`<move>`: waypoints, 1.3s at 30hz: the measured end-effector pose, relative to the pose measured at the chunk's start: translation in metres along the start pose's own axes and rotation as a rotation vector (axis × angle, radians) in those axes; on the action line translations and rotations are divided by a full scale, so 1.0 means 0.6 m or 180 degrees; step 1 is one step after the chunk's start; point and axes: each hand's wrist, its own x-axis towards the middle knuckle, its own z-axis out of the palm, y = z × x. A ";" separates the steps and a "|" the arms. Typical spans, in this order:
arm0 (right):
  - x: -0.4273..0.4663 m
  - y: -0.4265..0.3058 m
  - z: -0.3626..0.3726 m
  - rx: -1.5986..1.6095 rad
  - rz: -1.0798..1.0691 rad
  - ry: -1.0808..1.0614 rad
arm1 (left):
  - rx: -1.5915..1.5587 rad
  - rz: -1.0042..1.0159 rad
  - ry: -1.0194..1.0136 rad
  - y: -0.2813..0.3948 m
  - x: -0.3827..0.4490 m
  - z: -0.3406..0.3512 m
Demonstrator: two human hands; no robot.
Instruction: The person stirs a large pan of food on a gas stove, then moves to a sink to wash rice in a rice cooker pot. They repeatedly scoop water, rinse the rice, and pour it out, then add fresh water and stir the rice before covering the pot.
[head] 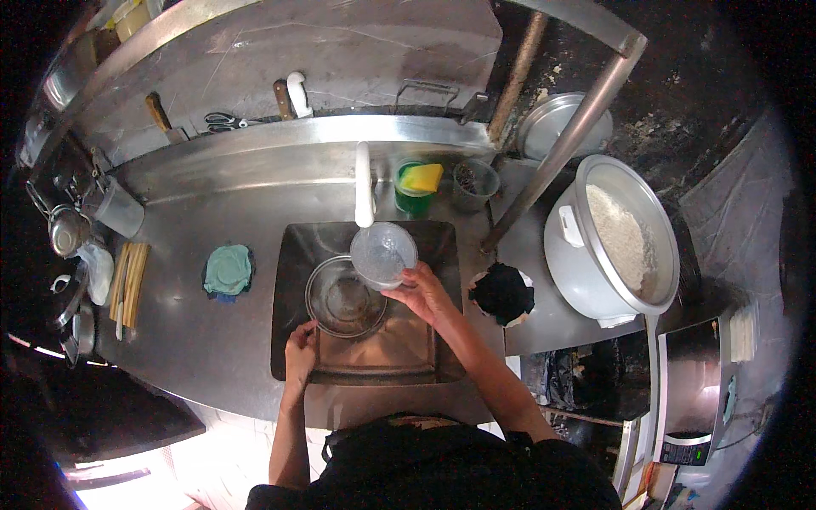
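Observation:
My right hand (417, 292) grips the lower right rim of a round clear plastic container (382, 255) under the white faucet spout (364, 191). The container overlaps the upper right of a round metal bowl (344, 303) in the sink (408, 357). At the bowl's lower left edge is my left hand (301, 347), its fingertips close to or on the rim; whether it grips the rim I cannot tell. Behind the sink, a yellow sponge (423, 178) rests on a green container (412, 200), beside a clear cup with dark contents (476, 183).
A large white pot of rice (564, 274) stands right, near a black cloth (503, 294). Left of the sink lie a folded teal cloth (228, 270) and a slatted wooden board with a knife (131, 285). Knives (298, 95) and scissors (223, 121) line the back ledge. A metal post (567, 137) rises at right.

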 end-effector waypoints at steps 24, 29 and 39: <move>-0.086 -0.011 -0.050 -0.0564 -0.0510 0.0105 | -0.0099 0.0167 -0.0169 0.005 -0.020 0.002; -0.149 -0.036 -0.051 -0.0545 -0.0742 -0.0033 | -0.0289 -0.0047 -0.0328 -0.020 -0.013 0.003; -0.257 -0.181 -0.064 -0.0745 -0.0727 0.0677 | -0.0240 -0.0252 -0.0502 0.015 -0.014 0.034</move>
